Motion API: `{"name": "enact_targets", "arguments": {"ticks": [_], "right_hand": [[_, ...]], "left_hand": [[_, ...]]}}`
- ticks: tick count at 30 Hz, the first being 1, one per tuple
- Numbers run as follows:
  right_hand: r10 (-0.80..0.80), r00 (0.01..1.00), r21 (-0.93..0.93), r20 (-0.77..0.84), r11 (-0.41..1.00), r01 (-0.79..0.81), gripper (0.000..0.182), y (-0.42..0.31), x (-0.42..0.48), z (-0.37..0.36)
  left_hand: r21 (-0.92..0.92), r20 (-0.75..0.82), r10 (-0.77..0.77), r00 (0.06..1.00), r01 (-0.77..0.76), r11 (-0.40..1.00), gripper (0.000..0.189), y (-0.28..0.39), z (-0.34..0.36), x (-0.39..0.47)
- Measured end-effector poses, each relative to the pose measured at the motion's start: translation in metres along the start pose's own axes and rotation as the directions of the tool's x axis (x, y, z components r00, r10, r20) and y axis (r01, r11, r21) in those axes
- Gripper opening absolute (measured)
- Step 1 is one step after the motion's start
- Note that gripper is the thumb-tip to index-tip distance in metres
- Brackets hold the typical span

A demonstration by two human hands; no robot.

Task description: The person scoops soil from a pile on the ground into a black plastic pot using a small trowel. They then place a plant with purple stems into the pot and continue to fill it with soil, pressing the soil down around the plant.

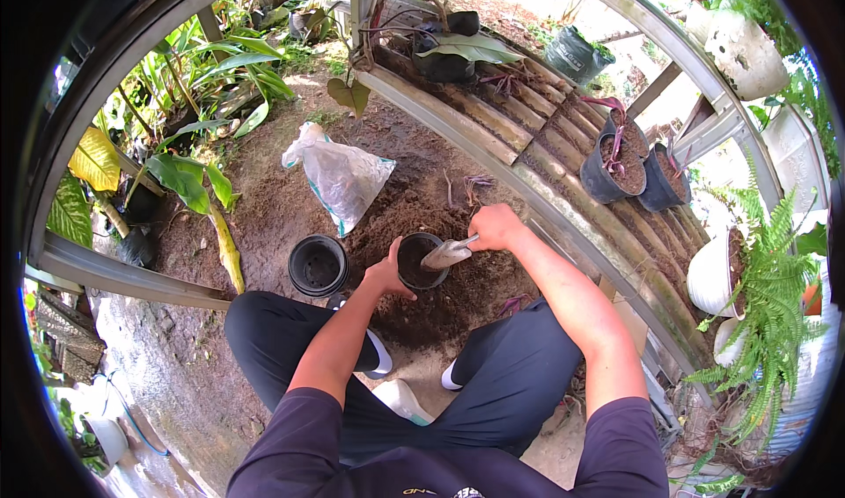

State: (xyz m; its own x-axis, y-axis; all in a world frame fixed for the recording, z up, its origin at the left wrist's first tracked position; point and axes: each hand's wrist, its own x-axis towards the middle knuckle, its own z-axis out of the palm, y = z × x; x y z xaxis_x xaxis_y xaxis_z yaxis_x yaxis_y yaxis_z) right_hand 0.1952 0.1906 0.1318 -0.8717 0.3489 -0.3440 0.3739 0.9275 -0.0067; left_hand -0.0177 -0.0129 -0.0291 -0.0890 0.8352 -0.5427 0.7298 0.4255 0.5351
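Observation:
My left hand [388, 275] grips the side of a black plastic nursery pot [422, 239], its thumb along the rim. Dark soil lies inside this pot. My right hand [496, 227] is closed around the handle of a metal garden trowel [449, 254]. The trowel's blade points down into the pot, over the soil. Beneath and around the pot spreads a heap of loose brown soil [396, 217]. A stack of black nursery pots [318, 266] stands to the left of my left hand, and the top one holds no soil.
A translucent plastic bag [346, 174] lies beyond the soil heap. Purple-leaved cuttings [476, 184] rest near it. At the right, a corrugated bench [554, 161] with a metal edge carries potted plants [614, 161]. A fern [766, 320] grows in a white pot [713, 273]. Leafy plants [178, 181] stand at left.

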Motion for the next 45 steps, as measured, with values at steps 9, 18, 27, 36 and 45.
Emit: {"name": "enact_targets", "arguments": {"ticks": [9,18,27,36,45], "right_hand": [[-0.179,0.984,-0.169,0.019,0.969,0.18,0.028,-0.044,0.008,0.023],[-0.171,0.982,-0.079,-0.084,0.983,0.164,0.03,-0.035,0.01,0.022],[-0.117,0.993,-0.116,0.019,0.986,0.118,0.027,-0.041,0.009,0.018],[-0.068,0.997,0.101,-0.037,0.992,0.071,0.023,-0.02,0.004,0.013],[-0.072,0.996,-0.015,0.043,0.997,0.073,0.026,-0.021,0.005,0.011]], "left_hand": [[-0.007,-0.041,-0.002,0.999,0.002,1.0,0.162,-0.002,0.005,0.004],[0.002,-0.036,-0.029,0.999,0.029,1.0,0.16,0.002,0.004,0.003],[0.043,-0.047,-0.046,0.998,0.048,0.998,0.157,-0.002,0.008,0.008],[0.021,-0.064,-0.024,0.998,0.026,0.999,0.154,-0.005,0.009,0.008],[0.015,-0.049,-0.056,0.997,0.057,0.998,0.149,-0.005,0.01,0.01]]}}
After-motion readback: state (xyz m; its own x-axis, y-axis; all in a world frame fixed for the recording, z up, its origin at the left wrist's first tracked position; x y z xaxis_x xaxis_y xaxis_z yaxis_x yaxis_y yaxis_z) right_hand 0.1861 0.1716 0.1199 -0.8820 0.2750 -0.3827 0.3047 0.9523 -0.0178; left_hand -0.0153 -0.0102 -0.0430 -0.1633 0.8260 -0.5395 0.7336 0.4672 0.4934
